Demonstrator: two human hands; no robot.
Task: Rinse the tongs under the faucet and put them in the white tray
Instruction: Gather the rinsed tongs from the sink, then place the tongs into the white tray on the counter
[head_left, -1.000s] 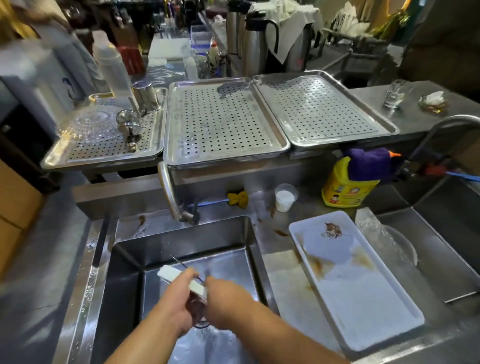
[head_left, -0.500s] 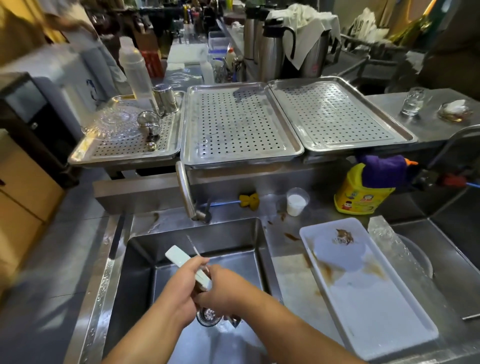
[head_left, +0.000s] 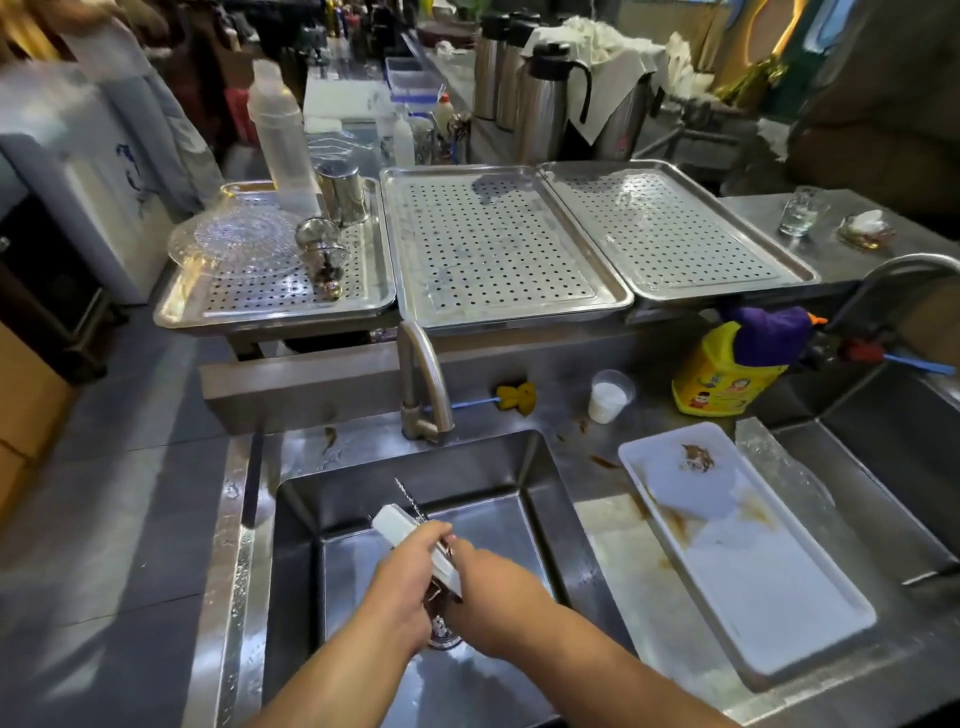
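left hand: fingers curled, gripping | right hand: closed, touching left | forearms converge

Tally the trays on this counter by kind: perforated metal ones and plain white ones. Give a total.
Perforated metal trays: 3, the left one carrying dishware, the middle one and the right one bare.
White tray: 1, right of the sink, stained brown.
Total: 4

Glossy wet steel sink, matt white plastic tray stained brown, shiny perforated metal drain trays.
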